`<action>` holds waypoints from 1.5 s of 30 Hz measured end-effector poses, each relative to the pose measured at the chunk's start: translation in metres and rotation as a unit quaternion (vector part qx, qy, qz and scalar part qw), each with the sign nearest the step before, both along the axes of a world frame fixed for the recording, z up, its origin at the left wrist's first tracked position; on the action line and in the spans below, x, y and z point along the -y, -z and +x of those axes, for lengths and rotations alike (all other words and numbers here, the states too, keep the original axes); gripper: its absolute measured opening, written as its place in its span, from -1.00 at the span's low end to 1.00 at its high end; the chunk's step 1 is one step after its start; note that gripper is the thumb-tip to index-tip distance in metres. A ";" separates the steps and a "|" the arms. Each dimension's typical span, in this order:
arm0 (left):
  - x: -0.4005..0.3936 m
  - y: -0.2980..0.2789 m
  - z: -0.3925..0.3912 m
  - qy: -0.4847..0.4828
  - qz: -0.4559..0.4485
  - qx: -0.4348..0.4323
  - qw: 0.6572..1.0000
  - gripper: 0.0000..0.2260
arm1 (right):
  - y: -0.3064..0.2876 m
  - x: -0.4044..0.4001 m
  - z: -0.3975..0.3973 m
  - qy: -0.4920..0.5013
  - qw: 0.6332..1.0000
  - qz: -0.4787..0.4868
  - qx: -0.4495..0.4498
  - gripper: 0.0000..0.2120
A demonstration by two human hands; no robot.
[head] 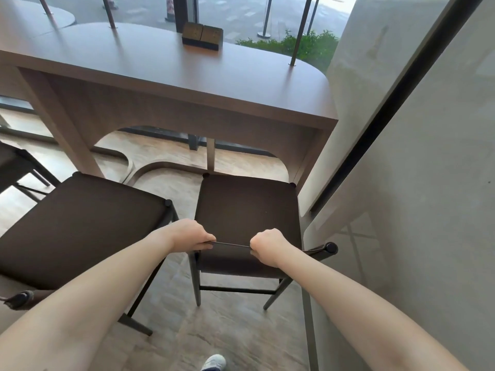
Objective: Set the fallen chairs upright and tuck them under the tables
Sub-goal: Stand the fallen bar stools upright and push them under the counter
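A dark brown chair (249, 210) stands upright in front of the wooden table (166, 76), its seat just short of the table's front edge. My left hand (191, 235) and my right hand (267, 246) both grip the thin backrest rail (231, 245) of this chair, fingers curled round it. A second dark chair (83, 226) stands upright to the left, angled and also outside the table. The right chair's rear legs rest on the floor.
A white pillar (401, 183) stands close on the right, beside the chair. On the table sits a small wooden holder (202, 36). Part of a third chair (16, 164) shows at the left edge. My shoe (214, 362) is at the bottom.
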State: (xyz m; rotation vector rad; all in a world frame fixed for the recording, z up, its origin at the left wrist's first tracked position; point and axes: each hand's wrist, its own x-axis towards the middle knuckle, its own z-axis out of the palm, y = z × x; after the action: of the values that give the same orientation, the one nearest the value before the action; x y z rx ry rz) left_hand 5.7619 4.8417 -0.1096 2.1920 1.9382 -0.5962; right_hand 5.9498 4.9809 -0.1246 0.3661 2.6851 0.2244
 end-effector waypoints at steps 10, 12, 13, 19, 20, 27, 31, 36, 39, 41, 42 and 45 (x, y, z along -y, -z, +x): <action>0.000 0.000 -0.039 0.012 0.000 0.008 1.000 -0.64 | -0.006 0.008 -0.032 0.023 1.000 -0.008 0.001 -0.78; 0.000 0.001 -0.044 0.006 0.003 0.014 1.000 -0.64 | -0.009 0.009 -0.036 0.023 1.000 -0.009 0.004 -0.77; 0.000 0.002 -0.046 0.006 0.004 0.017 1.000 -0.64 | -0.011 0.009 -0.037 0.024 1.000 -0.009 0.007 -0.76; 0.000 0.004 -0.048 0.017 0.005 0.019 1.000 -0.65 | -0.009 0.010 -0.040 0.032 0.999 -0.006 0.016 -0.74; 0.000 0.004 -0.048 0.014 0.006 0.021 1.000 -0.65 | -0.009 0.010 -0.039 0.031 0.999 -0.006 0.012 -0.74; 0.003 0.001 -0.045 -0.026 0.007 0.058 0.998 -0.70 | -0.006 0.005 -0.010 0.109 0.988 -0.082 -0.068 -0.70; 0.000 0.001 -0.038 -0.082 0.013 0.062 0.995 -0.73 | 0.000 -0.005 0.030 0.181 0.967 -0.133 -0.122 -0.76; -0.009 0.007 -0.023 -0.081 0.021 0.001 0.996 -0.61 | -0.005 -0.029 0.073 0.186 0.981 0.016 -0.052 -0.83; -0.010 0.014 -0.025 -0.052 0.030 -0.039 0.997 -0.55 | -0.003 -0.044 0.086 0.217 0.975 0.046 -0.012 -0.83; -0.009 0.017 -0.027 -0.043 0.034 -0.050 0.997 -0.54 | -0.002 -0.054 0.089 0.221 0.975 0.038 0.001 -0.82; -0.008 0.018 -0.028 -0.040 0.038 -0.054 0.997 -0.54 | -0.001 -0.059 0.089 0.200 0.979 0.041 0.015 -0.81; -0.009 0.018 -0.027 -0.033 0.050 -0.060 0.996 -0.53 | -0.004 -0.070 0.086 0.123 0.990 0.042 0.055 -0.71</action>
State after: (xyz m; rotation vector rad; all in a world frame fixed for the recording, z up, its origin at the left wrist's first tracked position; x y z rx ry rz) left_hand 5.7347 4.8506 -0.1273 2.1862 2.1353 -0.6486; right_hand 6.0363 5.0509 -0.1204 0.6861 2.4984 0.2754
